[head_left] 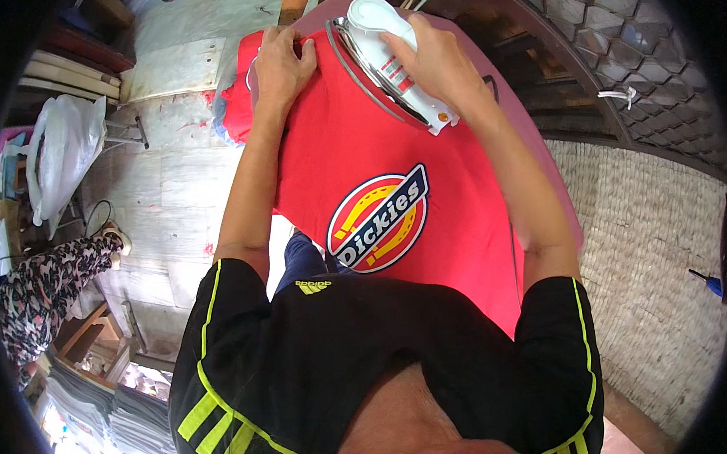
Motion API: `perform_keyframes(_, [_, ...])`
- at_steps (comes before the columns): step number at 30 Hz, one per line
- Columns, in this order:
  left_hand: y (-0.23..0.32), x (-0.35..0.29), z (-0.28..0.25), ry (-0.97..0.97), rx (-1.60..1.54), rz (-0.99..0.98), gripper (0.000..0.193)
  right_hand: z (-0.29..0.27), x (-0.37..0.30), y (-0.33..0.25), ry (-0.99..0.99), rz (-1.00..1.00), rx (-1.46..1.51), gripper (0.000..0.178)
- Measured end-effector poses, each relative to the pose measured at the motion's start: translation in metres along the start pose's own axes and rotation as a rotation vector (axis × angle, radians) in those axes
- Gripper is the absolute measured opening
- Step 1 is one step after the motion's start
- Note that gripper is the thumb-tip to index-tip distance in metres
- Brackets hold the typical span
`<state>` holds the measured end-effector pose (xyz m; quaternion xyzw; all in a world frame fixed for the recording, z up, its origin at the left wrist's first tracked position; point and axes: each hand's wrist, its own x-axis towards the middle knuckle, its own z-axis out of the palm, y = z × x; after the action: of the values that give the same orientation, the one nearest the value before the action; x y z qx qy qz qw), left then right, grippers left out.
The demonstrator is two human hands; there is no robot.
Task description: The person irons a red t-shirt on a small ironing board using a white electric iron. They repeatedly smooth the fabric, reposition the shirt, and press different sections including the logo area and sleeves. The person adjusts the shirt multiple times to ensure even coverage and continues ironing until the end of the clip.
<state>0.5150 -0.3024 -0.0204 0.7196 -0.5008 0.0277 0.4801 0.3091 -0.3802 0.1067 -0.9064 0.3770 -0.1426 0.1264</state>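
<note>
Out wide first: pale grey stone-tiled floor (167,236), grimy in patches, flecked with red scraps, all down the left. Off past the right edge of the board, a beige, woven-looking ribbed surface (660,229), then dark brown panelling with a honeycomb pattern (626,44). Mid-room, the long mauve padded ironing board (323,16), bare along its far end and right edge. To the left, well apart, a person in black-and-pink patterned clothing (49,288). Across the board, spilling over its left edge, bright red cloth (461,182), mostly smooth. Left again, a crumpled translucent plastic bag (66,152). Up near the board's far end, above the cloth, a white-and-silver electric iron (385,64), seen side-on; hard to tell whether flat or slightly tipped. Closer in, a round red, yellow and navy emblem (378,219) on the cloth. On the iron, the right hand (437,61), wrapped round the handle. At the far left edge, the left hand (285,64), fingers bent down against the cloth; pinching or merely pressing, impossible to tell.
</note>
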Motion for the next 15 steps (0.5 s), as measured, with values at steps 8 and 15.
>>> perform_keyframes(8, [-0.004,0.0,0.0,-0.009,-0.085,-0.02,0.017,0.007,0.033,-0.025,-0.064,0.043,0.001,0.048])
perform_keyframes(15, [-0.004,-0.002,0.0,0.0,-0.146,-0.061,0.015,0.012,0.036,-0.017,-0.073,0.003,-0.017,0.048])
